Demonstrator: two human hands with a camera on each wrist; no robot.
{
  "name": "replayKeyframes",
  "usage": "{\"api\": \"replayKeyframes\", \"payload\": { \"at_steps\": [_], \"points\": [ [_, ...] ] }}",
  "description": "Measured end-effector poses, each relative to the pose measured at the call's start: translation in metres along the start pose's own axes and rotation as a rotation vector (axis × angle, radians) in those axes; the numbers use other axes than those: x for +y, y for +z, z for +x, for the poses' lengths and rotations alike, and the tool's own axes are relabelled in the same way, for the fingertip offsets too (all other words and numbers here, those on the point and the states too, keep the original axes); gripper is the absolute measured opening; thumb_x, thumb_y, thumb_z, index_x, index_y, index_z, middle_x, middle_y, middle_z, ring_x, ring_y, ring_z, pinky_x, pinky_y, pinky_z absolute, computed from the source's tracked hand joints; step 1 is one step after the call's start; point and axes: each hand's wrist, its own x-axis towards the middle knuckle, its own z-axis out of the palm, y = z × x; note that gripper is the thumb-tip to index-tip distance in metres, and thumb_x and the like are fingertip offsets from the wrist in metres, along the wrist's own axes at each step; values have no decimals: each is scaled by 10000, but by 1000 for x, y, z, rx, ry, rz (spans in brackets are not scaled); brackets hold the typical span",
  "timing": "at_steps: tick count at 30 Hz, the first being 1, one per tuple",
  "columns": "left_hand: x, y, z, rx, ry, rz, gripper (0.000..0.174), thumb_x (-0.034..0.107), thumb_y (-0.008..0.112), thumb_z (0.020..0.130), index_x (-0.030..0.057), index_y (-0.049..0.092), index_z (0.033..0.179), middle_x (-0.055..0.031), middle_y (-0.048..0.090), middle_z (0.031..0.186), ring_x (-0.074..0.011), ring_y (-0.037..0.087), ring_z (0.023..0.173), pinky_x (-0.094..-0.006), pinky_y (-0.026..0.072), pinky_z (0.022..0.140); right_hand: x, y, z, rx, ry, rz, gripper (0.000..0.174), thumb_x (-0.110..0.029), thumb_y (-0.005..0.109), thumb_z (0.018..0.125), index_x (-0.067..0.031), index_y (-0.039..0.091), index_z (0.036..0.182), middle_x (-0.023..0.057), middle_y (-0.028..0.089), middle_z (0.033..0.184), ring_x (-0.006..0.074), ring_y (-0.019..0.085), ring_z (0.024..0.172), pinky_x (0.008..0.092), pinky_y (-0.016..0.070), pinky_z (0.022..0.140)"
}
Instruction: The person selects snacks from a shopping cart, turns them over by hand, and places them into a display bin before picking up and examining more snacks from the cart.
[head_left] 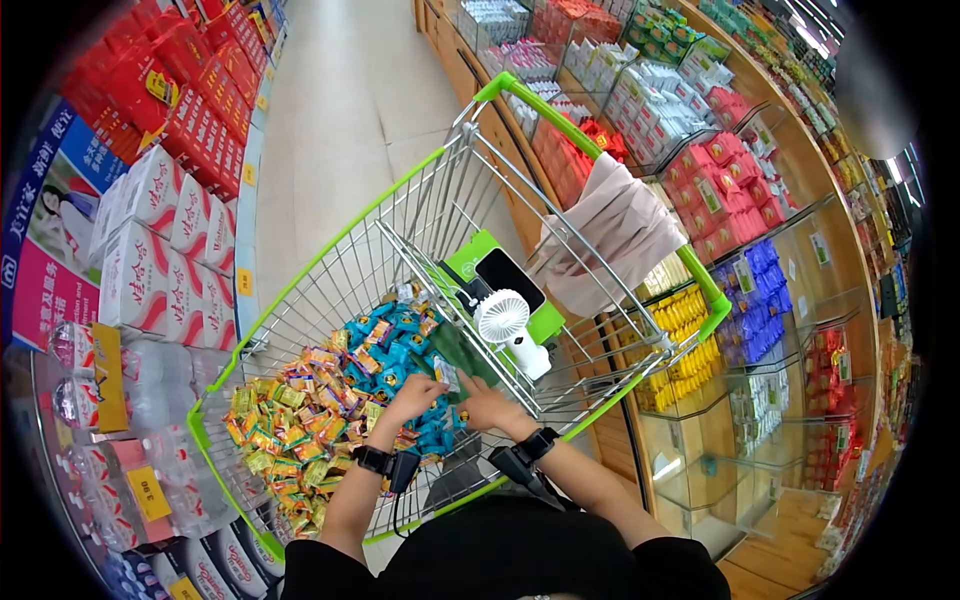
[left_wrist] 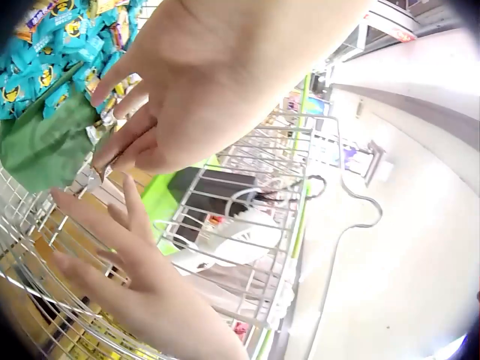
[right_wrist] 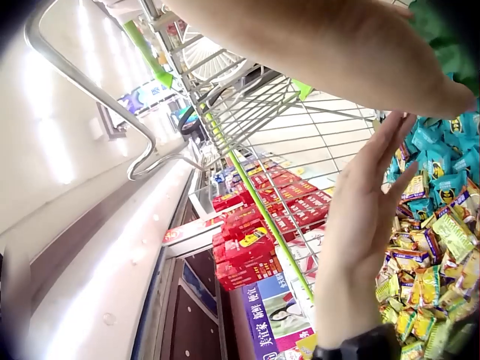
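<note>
Pinching wrapped packet (head_left: 446,376) w/ left hand (head_left: 412,398), spreading right hand (head_left: 492,410).
Prob. light, soft, slick; grip by end, inside shopping cart's (head_left: 198,432) near edge.

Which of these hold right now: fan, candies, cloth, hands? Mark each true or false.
1. The teal-wrapped candies lie beside yellow- and orange-wrapped candies. True.
2. The pale pink cloth lies on the floor. False: it hangs over the green bar of the shopping cart.
3. The right hand grips the handheld fan. False: that hand is apart from the fan, near the teal-wrapped candies.
4. The handheld fan is white. True.
5. Only the left hand has a black band at its wrist. False: both wrists wear one.
</note>
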Motion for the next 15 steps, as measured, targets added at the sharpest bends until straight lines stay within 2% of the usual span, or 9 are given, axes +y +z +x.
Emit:
{"api": "replayKeyframes", "payload": {
  "at_steps": [4,6,7,9,10,11,12,13,15],
  "points": [
    [40,-1,-24,242,110,221,239,218,490,821,56,658,868,-154,616,866,-303,496,977,-393,373,845,-6,-14,-4,69,-99,26,433,-175,673,621,-210,604,1047,146,13,1416,361,196,1255,466,357,907],
    [57,-8,-33,270,212,303,241,175,468,836,27,639,919,-142,613,891,-240,578,790,-327,446,724,-8,-14,-2,151,-207,56,507,-176,681,617,-216,562,1108,135,15,1417,356,201,1255,465,361,904],
    [65,-11,-38,272,221,310,241,175,468,836,27,639,919,-142,613,891,-240,578,790,-327,446,724,-10,-12,-1,209,-277,65,601,-163,675,626,-197,482,1194,138,61,1411,356,241,1235,451,364,908],
    [80,-17,-47,245,45,107,245,144,442,832,8,636,895,-110,629,846,-213,593,736,-303,451,709,-19,-15,-3,228,-291,80,626,-160,667,634,-174,447,1220,143,83,1405,359,263,1220,439,360,917],
    [93,-18,-54,244,57,114,245,144,442,832,8,636,895,-110,629,846,-213,593,736,-303,451,709,-25,-22,-8,236,-309,98,652,-156,659,642,-151,412,1245,148,104,1399,361,284,1205,427,356,925],
    [107,-18,-62,305,26,12,239,144,444,832,13,640,869,-110,634,809,-207,595,750,-297,450,703,-29,-30,-16,267,-348,119,648,-138,635,664,-106,378,1257,156,215,1360,336,333,1173,398,357,928],
    [118,-18,-70,366,-6,-93,236,145,446,831,18,644,843,-109,639,771,-201,597,763,-292,450,697,-32,-35,-21,277,-347,113,648,-138,635,664,-106,378,1257,156,215,1360,336,333,1173,398,357,928],
    [126,-19,-77,375,62,-90,239,143,430,854,2,601,943,-100,631,765,-148,579,760,-256,434,672,-35,-38,-24,277,-408,191,619,-128,622,675,-100,387,1247,155,285,1317,320,353,1160,393,359,923],
    [127,-15,-81,477,101,-135,248,151,425,864,4,559,1013,-83,618,755,-140,566,746,-257,432,678,-43,-49,-46,364,-533,310,522,-99,584,713,-94,421,1209,143,467,1160,288,435,1086,378,372,898]
  ]
}}
